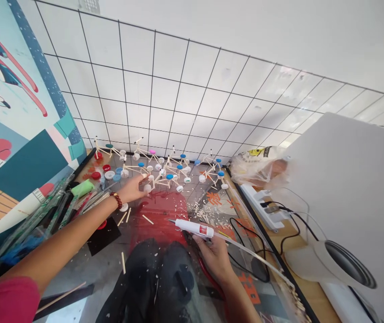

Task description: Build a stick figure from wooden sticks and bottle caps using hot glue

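Note:
My right hand [214, 253] is wrapped round a white glue gun [194, 228], its nozzle pointing left and a long clear glue stick trailing from its rear. My left hand [134, 188] reaches to the near left of a small stick figure [165, 179] with a blue cap and white bottle-cap wheels; its fingers are at a white cap [147, 188], and the exact grip is hard to make out. More such stick-and-cap models [212, 170] stand along the back of the glass tabletop.
Loose red caps [95, 175], a green roll [82, 188] and tools lie at the left. Wood chips [202, 213] are scattered mid-table. At the right are a black cable [262, 269], a power strip [262, 206] and a plastic bag [259, 166]. A wire grid [180, 82] stands behind.

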Action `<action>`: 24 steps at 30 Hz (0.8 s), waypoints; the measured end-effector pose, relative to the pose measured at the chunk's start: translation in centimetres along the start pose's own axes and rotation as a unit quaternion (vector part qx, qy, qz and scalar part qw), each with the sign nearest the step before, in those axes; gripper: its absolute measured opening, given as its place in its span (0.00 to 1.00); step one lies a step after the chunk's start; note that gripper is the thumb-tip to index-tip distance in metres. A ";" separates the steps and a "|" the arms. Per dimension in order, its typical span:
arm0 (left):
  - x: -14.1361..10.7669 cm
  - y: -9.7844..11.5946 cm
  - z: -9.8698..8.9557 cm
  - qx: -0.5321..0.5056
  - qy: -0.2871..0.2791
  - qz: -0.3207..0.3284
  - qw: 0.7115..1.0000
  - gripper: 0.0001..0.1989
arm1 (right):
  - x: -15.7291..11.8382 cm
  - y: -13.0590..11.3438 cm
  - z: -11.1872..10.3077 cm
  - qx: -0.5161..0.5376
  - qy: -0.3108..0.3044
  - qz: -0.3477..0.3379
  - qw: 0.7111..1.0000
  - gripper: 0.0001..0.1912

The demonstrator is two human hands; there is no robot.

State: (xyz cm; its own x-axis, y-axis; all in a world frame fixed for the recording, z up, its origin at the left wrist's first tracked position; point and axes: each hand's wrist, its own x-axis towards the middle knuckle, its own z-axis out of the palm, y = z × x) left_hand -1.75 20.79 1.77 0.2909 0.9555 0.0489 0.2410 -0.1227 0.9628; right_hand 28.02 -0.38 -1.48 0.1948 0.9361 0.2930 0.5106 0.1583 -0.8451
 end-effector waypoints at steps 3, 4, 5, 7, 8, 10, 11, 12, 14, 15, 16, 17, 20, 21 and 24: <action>-0.5 0.9 -1.4 0.059 -0.020 -0.013 0.998 0.36 | 0.0 -0.3 -0.2 -0.022 -0.036 -0.011 0.999 0.15; -0.6 1.4 -2.1 0.083 -0.038 -0.024 0.996 0.35 | 0.0 -0.5 -0.3 -0.030 -0.042 -0.016 0.999 0.14; -0.8 2.0 -2.7 0.110 -0.060 -0.038 0.991 0.34 | -0.1 -0.7 -0.4 -0.038 -0.049 -0.024 0.998 0.13; -1.3 3.6 -4.3 0.184 -0.122 -0.068 0.973 0.33 | -0.1 -1.3 -0.6 -0.049 -0.067 -0.047 0.995 0.10; -1.6 4.5 -5.0 0.226 -0.145 -0.076 0.960 0.32 | -0.2 -1.6 -0.7 -0.053 -0.077 -0.059 0.994 0.09; -2.1 6.1 -6.2 0.282 -0.171 -0.069 0.942 0.32 | -0.2 -2.2 -0.6 -0.062 -0.102 -0.081 0.990 0.08; -2.3 6.7 -6.5 0.294 -0.162 -0.062 0.940 0.31 | -0.3 -2.6 -0.4 -0.069 -0.115 -0.088 0.987 0.08; -2.4 7.1 -6.5 0.299 -0.143 -0.056 0.942 0.29 | -0.3 -3.0 -0.2 -0.078 -0.127 -0.093 0.984 0.09; -2.5 7.0 -5.6 0.297 -0.071 -0.038 0.951 0.27 | -0.2 -4.0 0.3 -0.105 -0.159 -0.095 0.977 0.09; -2.4 6.6 -4.9 0.294 -0.043 -0.029 0.954 0.26 | -0.1 -4.5 0.7 -0.123 -0.178 -0.092 0.972 0.08; -2.3 6.1 -4.0 0.290 -0.028 -0.025 0.956 0.26 | -0.1 -5.0 1.0 -0.141 -0.199 -0.086 0.966 0.07; -2.1 5.5 -3.1 0.287 -0.026 -0.030 0.957 0.26 | 0.0 -5.5 1.4 -0.158 -0.221 -0.077 0.959 0.07; -1.7 3.8 -1.2 0.277 -0.021 -0.039 0.960 0.28 | 0.2 -6.6 2.3 -0.186 -0.273 -0.048 0.943 0.06; -1.6 3.3 -0.8 0.275 -0.015 -0.039 0.961 0.28 | 0.3 -6.8 2.5 -0.189 -0.279 -0.042 0.941 0.07; -1.8 2.2 -0.5 0.269 0.015 -0.041 0.962 0.30 | 0.3 -7.0 2.7 -0.188 -0.281 -0.038 0.940 0.07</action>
State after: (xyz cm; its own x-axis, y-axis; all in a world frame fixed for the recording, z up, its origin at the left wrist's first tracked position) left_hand -2.21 18.93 3.96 0.2257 0.9742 -0.0069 0.7092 -0.1594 0.6868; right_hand 22.23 -0.33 3.35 -0.2741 0.9613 -0.0260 0.7861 0.2084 -0.5820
